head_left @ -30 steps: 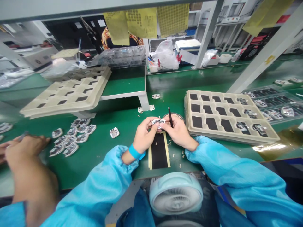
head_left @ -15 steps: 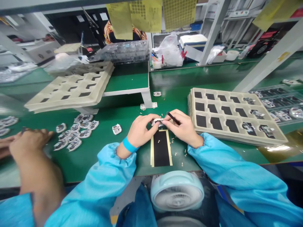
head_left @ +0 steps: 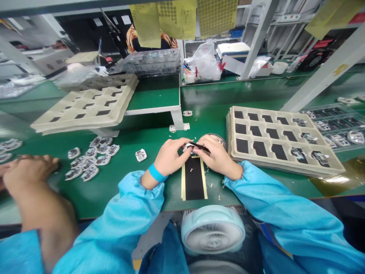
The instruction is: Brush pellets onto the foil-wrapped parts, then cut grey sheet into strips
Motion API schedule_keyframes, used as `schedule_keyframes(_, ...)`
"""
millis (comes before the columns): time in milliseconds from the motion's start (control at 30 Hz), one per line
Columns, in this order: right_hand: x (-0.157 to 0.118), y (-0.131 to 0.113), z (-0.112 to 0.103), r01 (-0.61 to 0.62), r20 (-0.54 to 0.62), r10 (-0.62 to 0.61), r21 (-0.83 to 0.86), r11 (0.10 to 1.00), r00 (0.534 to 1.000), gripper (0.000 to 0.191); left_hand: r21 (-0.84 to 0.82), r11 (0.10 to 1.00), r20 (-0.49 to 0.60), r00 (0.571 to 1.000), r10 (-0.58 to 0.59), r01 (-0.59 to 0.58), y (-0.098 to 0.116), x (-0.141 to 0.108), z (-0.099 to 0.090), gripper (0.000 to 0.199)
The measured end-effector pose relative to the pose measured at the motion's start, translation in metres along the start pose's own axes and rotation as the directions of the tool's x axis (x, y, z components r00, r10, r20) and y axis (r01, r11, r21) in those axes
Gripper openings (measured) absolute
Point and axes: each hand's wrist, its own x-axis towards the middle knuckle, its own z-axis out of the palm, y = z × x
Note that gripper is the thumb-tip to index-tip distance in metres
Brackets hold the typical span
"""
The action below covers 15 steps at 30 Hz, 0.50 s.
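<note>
My left hand [head_left: 170,158] pinches a small white-and-silver part [head_left: 188,146] between thumb and fingers. In my right hand [head_left: 219,156] are black tweezers [head_left: 196,145], their tip lying at that part. Under the hands is a black strip with yellow edges [head_left: 194,182]. Tiny pale pieces [head_left: 211,185] are scattered on and beside it. A round dish [head_left: 219,139] of similar tiny pieces shows partly behind my right hand. One single white-and-silver part [head_left: 140,155] lies left of my left hand, and another [head_left: 187,113] lies farther back.
A cluster of similar parts [head_left: 89,163] lies on the green table at left, beside a co-worker's hands [head_left: 31,171]. At right stands a beige compartment tray [head_left: 285,165], some pockets filled. Another beige tray [head_left: 76,125] rests on a raised shelf [head_left: 156,93]. A light-blue fan [head_left: 213,230] sits below the table edge.
My right hand has lowered and turned, bringing the tweezers across to the part and uncovering the dish behind. My left hand stays almost still. The co-worker's hands shifted slightly left.
</note>
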Motion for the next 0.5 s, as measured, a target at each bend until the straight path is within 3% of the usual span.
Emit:
schedule_keyframes(133,-0.001,-0.006,-0.003,-0.209,-0.041,0.205,-0.133,0.969,0.978,0.015,0.030,0.970,0.009,0.971,-0.241,0.240,-0.020,0.004,-0.013,0.018)
schedule_keyframes(233,-0.003,-0.010,-0.003,-0.353,-0.031,0.364,-0.328,0.876,0.931,0.022,0.134,0.887,-0.058,0.897,-0.439,0.443,-0.055,0.009,-0.029,0.019)
schedule_keyframes(367,-0.005,-0.012,-0.001,-0.361,0.053,0.424,-0.438,0.823,0.904,0.027,0.122,0.766,-0.124,0.776,-0.619,0.631,-0.106,0.020,-0.045,0.026)
schedule_keyframes(500,-0.008,-0.011,0.000,-0.316,0.116,0.420,-0.489,0.813,0.900,0.023,0.092,0.757,-0.158,0.760,-0.631,0.647,-0.127,0.030,-0.054,0.036)
